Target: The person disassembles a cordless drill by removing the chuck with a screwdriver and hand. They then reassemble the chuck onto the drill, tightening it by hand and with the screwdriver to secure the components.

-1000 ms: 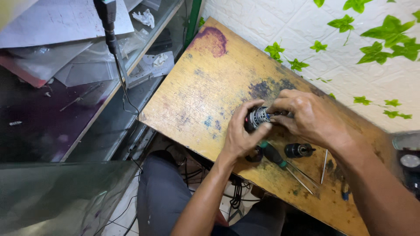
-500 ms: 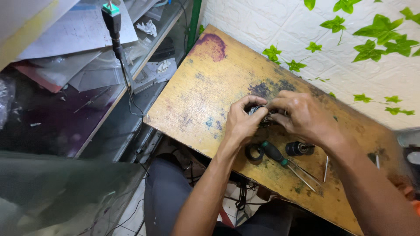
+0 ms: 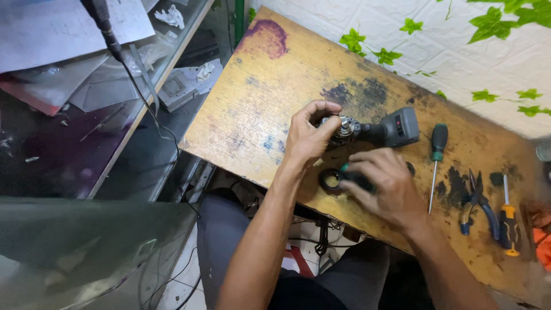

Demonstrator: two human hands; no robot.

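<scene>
Here the left hand (image 3: 307, 138) grips the drill's chuck (image 3: 344, 127); the right hand (image 3: 384, 186) closes on a green-handled tool (image 3: 356, 179) beside a black ring (image 3: 331, 180).

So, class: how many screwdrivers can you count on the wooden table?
2 clearly: a green-handled screwdriver right of the drill, and a yellow-handled screwdriver beside the pliers. The right hand may hide another.

My left hand (image 3: 307, 138) is curled, fingertips pinched together. My right hand (image 3: 384, 186) lies palm down, fingers bent, forearms angled inward.
</scene>
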